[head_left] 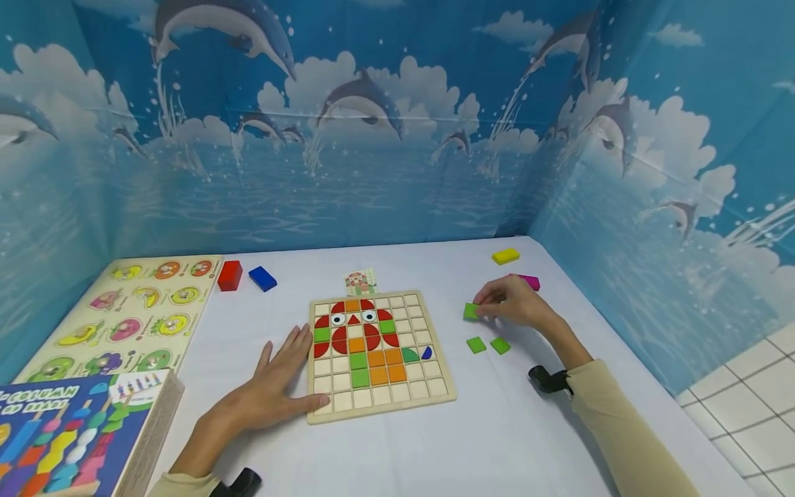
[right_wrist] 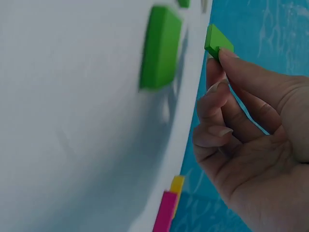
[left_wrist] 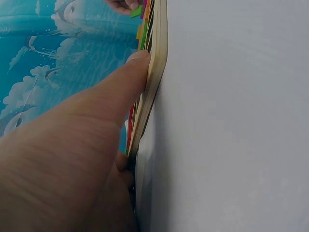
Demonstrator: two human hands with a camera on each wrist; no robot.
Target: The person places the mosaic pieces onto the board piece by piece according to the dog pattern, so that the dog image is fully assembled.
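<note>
Nearest the camera, at the table's left front corner, a blue game box [head_left: 68, 435] sits with its printed lid up. Just beyond it, the left hand [head_left: 276, 386] lies flat on the white table [head_left: 497, 442], fingers straight and slightly spread, fingertips against the left edge of the wooden grid board [head_left: 380, 352]; the left wrist view shows one finger [left_wrist: 128, 79] pressed to the board's rim. On the board, red, orange and green tiles fill part of the grid.

Right of the board, two loose green tiles [head_left: 488, 344] lie side by side on the table. Just past them, the right hand [head_left: 512, 304] pinches a third green tile [head_left: 470, 311] between thumb and fingertips; the right wrist view shows that tile [right_wrist: 218, 42] held at its edge.

Farther back, a magenta block [head_left: 531, 281] sits just behind the right hand, a yellow block [head_left: 506, 256] beyond it. Along the left side lies an animal peg puzzle [head_left: 133, 314], with a red block [head_left: 230, 275] and blue block [head_left: 263, 278] beside it.
</note>
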